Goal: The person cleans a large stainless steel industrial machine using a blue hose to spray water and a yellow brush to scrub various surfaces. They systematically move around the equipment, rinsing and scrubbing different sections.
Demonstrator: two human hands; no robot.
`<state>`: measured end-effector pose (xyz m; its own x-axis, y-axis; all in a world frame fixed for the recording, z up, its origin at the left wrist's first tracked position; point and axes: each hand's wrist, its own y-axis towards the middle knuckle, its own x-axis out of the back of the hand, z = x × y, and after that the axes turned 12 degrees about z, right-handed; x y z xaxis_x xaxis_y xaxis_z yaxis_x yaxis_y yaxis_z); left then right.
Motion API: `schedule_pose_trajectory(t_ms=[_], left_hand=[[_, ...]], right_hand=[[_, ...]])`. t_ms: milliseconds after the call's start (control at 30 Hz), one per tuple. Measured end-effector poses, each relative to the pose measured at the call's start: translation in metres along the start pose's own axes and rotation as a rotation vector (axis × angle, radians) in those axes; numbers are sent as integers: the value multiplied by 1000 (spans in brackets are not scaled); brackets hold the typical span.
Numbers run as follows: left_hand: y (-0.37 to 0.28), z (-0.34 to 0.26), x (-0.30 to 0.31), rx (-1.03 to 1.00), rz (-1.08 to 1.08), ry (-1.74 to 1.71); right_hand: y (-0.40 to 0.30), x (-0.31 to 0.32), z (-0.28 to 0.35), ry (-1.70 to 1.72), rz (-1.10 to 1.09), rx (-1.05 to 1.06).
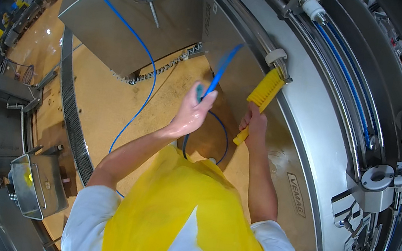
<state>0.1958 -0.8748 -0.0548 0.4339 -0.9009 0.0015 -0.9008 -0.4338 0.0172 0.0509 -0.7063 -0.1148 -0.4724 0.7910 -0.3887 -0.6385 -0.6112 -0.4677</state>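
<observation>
My left hand [194,110], in front of my chest, is closed around the blue hose [222,68]; something dark green shows between thumb and fingers. The hose's upper part is blurred, so its end cannot be made out. To the right, my right hand [254,126] grips a yellow brush [266,89] by its handle. Its bristle head is tilted up and lies near the lower end of a steel rail [256,35] with a white collar [276,56] on the steel machine [324,141]. Whether the bristles touch the rail cannot be told.
A large steel cabinet [129,27] stands ahead, with a coiled cable [171,66] near its base. A thin blue hose [136,34] runs down across the tan floor [111,91]. A floor drain grate [70,105] and a steel bin [41,187] lie left. Rods and fittings project from the machine.
</observation>
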Motion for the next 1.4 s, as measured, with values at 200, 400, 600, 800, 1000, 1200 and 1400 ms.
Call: schedule_pose_trajectory(t_ms=[200, 400, 600, 800, 1000, 1200, 1400], left_hand=[[117, 32, 58, -195, -74, 216], [178, 16, 134, -274, -169, 191], [176, -14, 156, -36, 99, -387], [187, -68, 149, 27, 259, -683], [199, -107, 141, 50, 316, -516], [197, -103, 159, 65, 195, -495], [193, -98, 213, 48, 152, -443]], right_hand=[[13, -54, -13, -45, 39, 50], [24, -94, -36, -146, -46, 71], [60, -160, -40, -231, -192, 540], [168, -200, 24, -219, -170, 641], [331, -205, 143, -267, -566, 752], [370, -289, 81, -433, -601, 742], [391, -299, 76, -333, -713, 1120]])
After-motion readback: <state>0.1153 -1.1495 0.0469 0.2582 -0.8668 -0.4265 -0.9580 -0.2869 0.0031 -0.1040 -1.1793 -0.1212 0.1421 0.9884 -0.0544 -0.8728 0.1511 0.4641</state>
